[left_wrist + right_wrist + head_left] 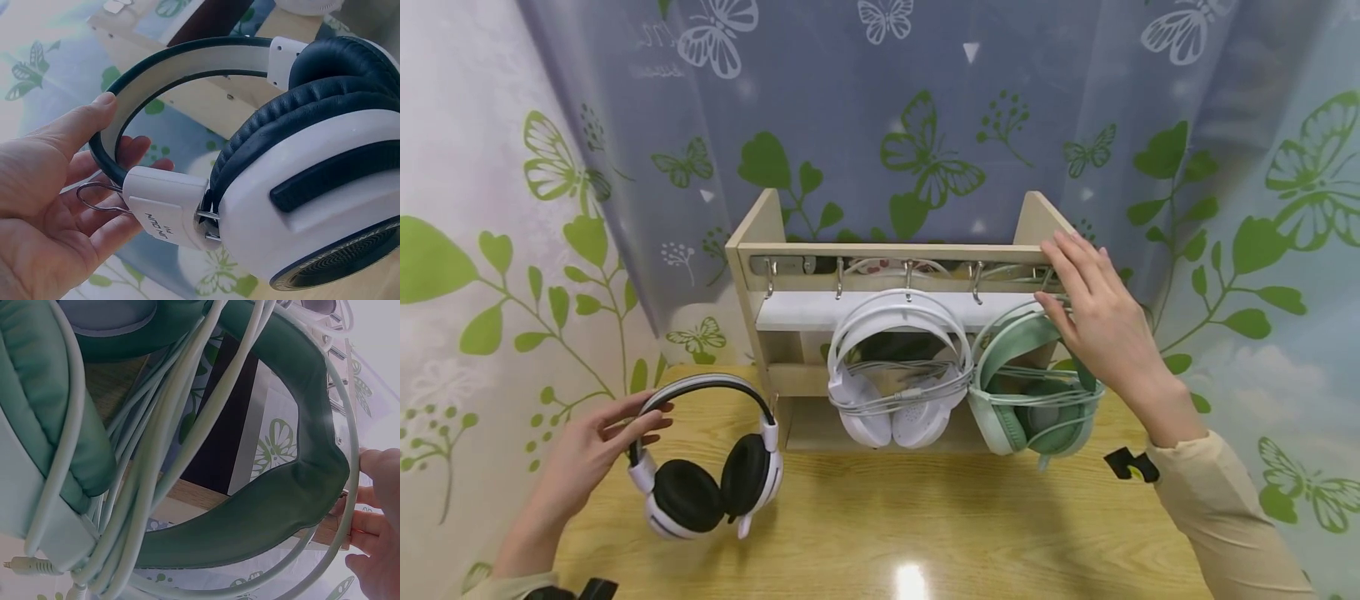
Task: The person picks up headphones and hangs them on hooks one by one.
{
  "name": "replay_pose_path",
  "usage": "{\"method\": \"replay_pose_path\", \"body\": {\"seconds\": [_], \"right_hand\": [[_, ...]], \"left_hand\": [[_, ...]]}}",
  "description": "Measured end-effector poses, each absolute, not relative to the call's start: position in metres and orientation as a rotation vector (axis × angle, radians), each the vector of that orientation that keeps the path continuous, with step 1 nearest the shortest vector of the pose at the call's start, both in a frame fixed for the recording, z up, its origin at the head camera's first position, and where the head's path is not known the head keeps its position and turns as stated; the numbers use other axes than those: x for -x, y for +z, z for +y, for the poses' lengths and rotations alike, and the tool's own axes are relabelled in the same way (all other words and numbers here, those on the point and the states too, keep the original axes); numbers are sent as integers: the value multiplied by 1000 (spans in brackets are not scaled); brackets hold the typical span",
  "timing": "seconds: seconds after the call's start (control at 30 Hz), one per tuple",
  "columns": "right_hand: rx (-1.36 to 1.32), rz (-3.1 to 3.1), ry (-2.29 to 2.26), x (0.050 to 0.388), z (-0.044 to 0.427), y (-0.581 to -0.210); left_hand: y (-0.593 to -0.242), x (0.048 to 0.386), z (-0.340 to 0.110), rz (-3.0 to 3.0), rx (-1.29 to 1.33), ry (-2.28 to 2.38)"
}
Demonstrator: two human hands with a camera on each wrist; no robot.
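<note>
My left hand (583, 450) pinches the headband of black-and-white headphones (688, 496), left of a wooden rack (887, 250). In the left wrist view, the thumb lies on the headband's inner side and the fingers are behind it. The ear cups hang down just above or at the tabletop; I cannot tell which. My right hand (1101, 321) rests with mostly straight fingers on the rack's upper right corner. Just beneath it, green headphones (1006, 421) hang with their cable wound around them; the right wrist view shows the fingertips beside their headband (325, 425).
White headphones (865, 412), also wrapped in cable, hang from a middle hook (909, 279). Bare hooks (770, 279) line the rack's left side. The rack stands on a wood-grain table (880, 508) before a patterned curtain (850, 100).
</note>
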State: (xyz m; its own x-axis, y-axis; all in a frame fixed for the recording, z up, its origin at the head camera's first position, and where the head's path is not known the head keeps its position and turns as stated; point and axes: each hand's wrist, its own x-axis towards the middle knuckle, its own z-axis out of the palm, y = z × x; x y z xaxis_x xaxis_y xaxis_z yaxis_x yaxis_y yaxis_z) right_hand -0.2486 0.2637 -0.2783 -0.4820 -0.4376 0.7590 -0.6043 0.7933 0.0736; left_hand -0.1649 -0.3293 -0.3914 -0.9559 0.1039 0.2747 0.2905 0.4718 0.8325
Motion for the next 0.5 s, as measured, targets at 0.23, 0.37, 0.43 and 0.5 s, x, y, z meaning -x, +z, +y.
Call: {"method": "replay_pose_path", "body": {"seconds": [0.23, 0.37, 0.43, 0.5], "right_hand": [[-769, -2156, 253, 249, 264, -278], [-771, -2153, 247, 250, 264, -278], [-772, -2151, 245, 250, 264, -278], [-773, -2148, 245, 251, 264, -279]], "left_hand": [[-383, 168, -321, -2520, 377, -1537], [-376, 171, -315, -2524, 367, -1528], [-372, 172, -312, -2543, 353, -1500], [-368, 173, -308, -2560, 342, -1479]]}}
